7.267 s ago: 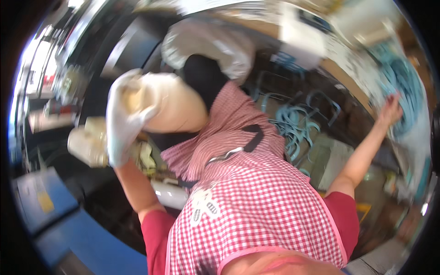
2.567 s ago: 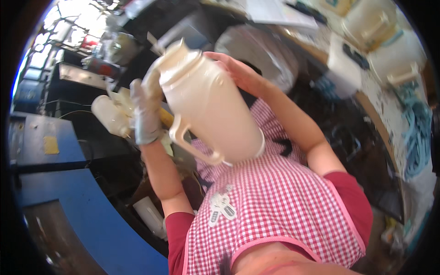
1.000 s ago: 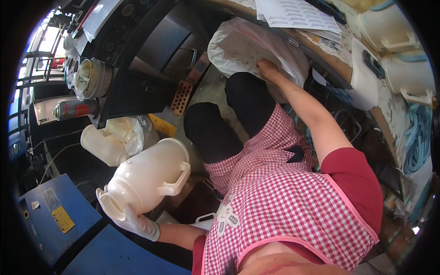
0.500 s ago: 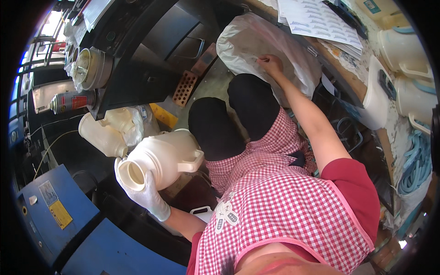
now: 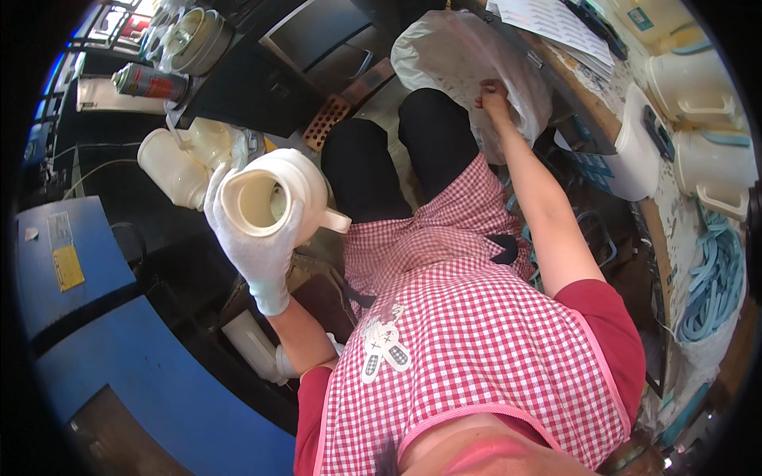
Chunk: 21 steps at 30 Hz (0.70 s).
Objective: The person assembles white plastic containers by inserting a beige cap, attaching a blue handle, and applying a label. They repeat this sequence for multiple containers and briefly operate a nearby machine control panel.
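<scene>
A cream plastic jug with a side handle is in my gloved left hand. Its round, lipped mouth tilts up toward me, and my fingers and thumb wrap round the neck. Bare, my right hand hangs over a large whitish plastic bag that gapes beside my right knee. Its fingers are curled in, and whatever they hold, if anything, is too small to make out.
More cream jugs lie beyond my left hand, near a perforated brick. Blue metal cabinets stand at lower left. At right, a worktop carries paper sheets, further jugs and pale blue strips.
My left hand has raised the jug and turned its mouth more toward me. Over the bag, my right hand has shifted slightly right. The whole view has tilted.
</scene>
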### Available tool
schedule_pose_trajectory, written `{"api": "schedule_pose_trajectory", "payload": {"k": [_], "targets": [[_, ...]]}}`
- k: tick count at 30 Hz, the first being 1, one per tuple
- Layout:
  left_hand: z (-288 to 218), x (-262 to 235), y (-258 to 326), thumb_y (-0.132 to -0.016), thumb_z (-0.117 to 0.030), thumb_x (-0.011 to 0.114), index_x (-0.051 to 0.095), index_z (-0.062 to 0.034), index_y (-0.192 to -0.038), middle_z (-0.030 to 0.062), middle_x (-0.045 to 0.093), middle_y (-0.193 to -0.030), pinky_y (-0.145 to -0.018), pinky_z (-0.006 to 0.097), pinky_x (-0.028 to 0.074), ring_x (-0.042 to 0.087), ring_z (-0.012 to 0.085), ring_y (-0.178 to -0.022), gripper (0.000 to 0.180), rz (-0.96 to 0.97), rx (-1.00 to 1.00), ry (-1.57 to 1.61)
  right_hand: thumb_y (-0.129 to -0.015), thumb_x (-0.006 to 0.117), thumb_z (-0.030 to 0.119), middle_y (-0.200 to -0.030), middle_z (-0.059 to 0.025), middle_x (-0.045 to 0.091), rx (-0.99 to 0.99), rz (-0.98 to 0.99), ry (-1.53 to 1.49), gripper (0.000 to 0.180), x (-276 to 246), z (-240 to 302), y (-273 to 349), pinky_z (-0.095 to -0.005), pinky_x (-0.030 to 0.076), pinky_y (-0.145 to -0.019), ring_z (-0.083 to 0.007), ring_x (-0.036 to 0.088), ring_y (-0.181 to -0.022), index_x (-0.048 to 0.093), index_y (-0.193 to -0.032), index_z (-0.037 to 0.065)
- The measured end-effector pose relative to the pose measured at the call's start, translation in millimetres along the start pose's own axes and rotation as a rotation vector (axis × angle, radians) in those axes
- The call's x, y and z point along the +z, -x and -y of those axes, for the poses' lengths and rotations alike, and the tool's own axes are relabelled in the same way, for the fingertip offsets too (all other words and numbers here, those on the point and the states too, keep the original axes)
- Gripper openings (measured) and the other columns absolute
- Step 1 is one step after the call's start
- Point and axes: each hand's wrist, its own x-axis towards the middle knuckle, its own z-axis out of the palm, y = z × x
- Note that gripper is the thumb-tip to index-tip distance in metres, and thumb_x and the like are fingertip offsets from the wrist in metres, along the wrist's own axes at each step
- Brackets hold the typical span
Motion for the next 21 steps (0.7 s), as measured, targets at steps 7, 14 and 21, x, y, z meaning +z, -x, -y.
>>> {"api": "schedule_pose_trajectory", "payload": {"k": [7, 14, 21], "targets": [[-18.5, 1.3, 9.3, -0.064, -0.028, 0.1, 0.068, -0.0038, -0.124, 0.0175, 0.061, -0.136, -0.108, 0.045, 0.049, 0.06, 0.034, -0.126, 0.072, 0.021, 0.161, -0.083, -0.102, 0.072, 0.02, -0.089, -0.0075, 0.075, -0.425, 0.269, 0.127, 0.019, -31.4, 111.9, 141.4, -0.0291, 0.057, -0.064, -0.0158, 0.071, -0.071, 0.075, -0.107, 0.001], [-26.9, 7.9, 10.6, -0.061, -0.032, 0.1, 0.068, -0.0089, -0.127, 0.0121, 0.066, -0.137, -0.106, 0.044, 0.052, 0.066, 0.0334, -0.123, 0.076, 0.104, 0.197, -0.024, -0.094, 0.071, -0.001, -0.147, -0.0192, 0.061, -0.794, 1.099, -0.365, 0.056, -26.5, 267.3, 325.8, -0.0373, 0.059, -0.099, -0.0271, 0.069, -0.126, 0.056, -0.148, 0.002], [-33.4, 21.9, 19.9, -0.064, -0.028, 0.097, 0.067, -0.01, -0.132, 0.0106, 0.066, -0.137, -0.109, 0.046, 0.048, 0.063, 0.034, -0.125, 0.077, 0.162, 0.248, -0.011, -0.084, 0.069, -0.002, -0.115, -0.0141, 0.073, -1.169, 0.866, 0.284, 0.03, -6.9, 261.5, 342.5, -0.0388, 0.062, -0.075, -0.0306, 0.075, -0.096, 0.071, -0.114, 0.003]]}}
